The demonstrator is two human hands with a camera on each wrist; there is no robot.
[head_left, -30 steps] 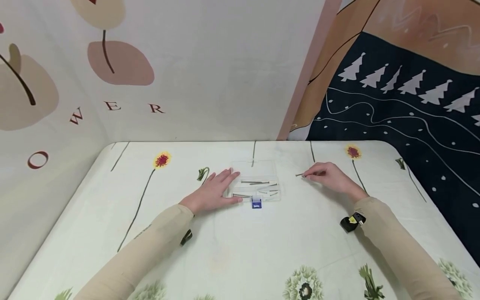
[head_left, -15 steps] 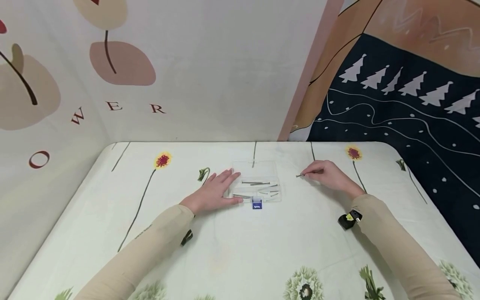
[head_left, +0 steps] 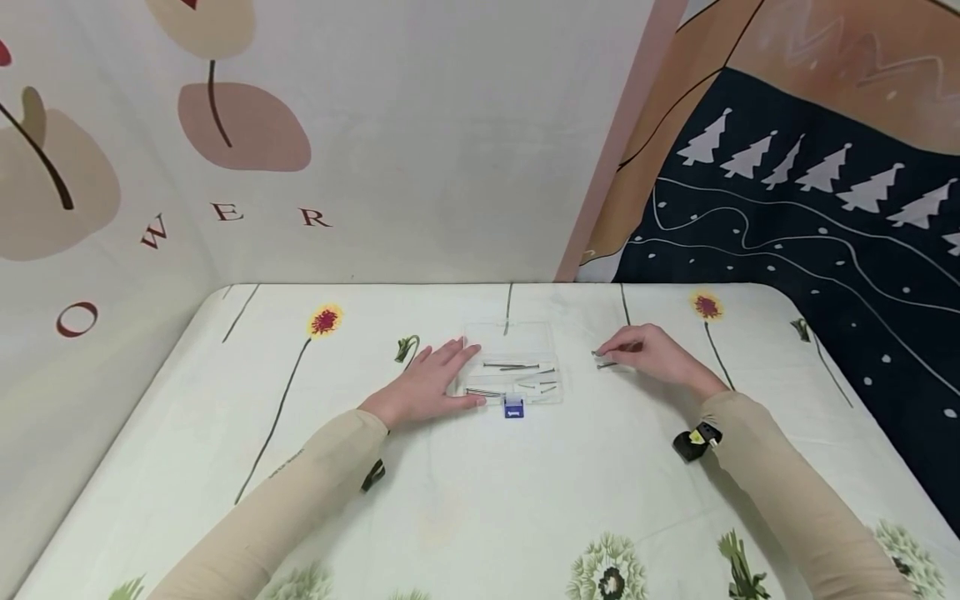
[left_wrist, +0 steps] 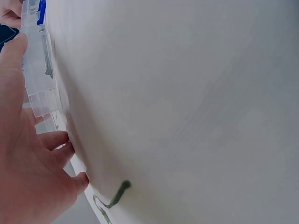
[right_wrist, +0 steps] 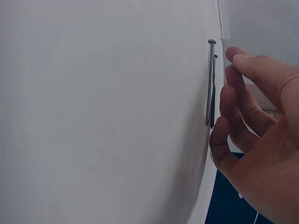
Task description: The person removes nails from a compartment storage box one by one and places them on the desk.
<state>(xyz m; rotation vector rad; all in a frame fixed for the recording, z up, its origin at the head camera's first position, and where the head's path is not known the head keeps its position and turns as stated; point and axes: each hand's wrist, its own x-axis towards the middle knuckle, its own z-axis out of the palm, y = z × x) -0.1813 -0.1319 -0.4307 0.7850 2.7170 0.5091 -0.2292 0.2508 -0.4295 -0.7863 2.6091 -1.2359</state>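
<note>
A clear plastic compartment box (head_left: 551,393) with a blue latch (head_left: 513,408) lies mid-table, holding several metal nails (head_left: 510,367). At its left side my left hand (head_left: 423,386) lies with fingers spread and thumb at the front corner; in the left wrist view the box's side wall (left_wrist: 39,79) is beside that thumb. To the right of the box, my right hand (head_left: 656,357) is low over the cloth, thumb against index finger. Two long nails (right_wrist: 210,84) lie side by side just under those fingers in the right wrist view, apart from them. I see nothing between the fingertips.
A white cloth (head_left: 480,492) printed with flowers covers the table. Behind the table's back edge hangs a pale curtain (head_left: 435,167), with a dark tree-patterned cloth (head_left: 787,217) to the right. Cameras (head_left: 696,442) are strapped at the wrists.
My right fingertips have shifted slightly, and two separate nails now show there in the head view where one was seen before. My left hand and the box stay put.
</note>
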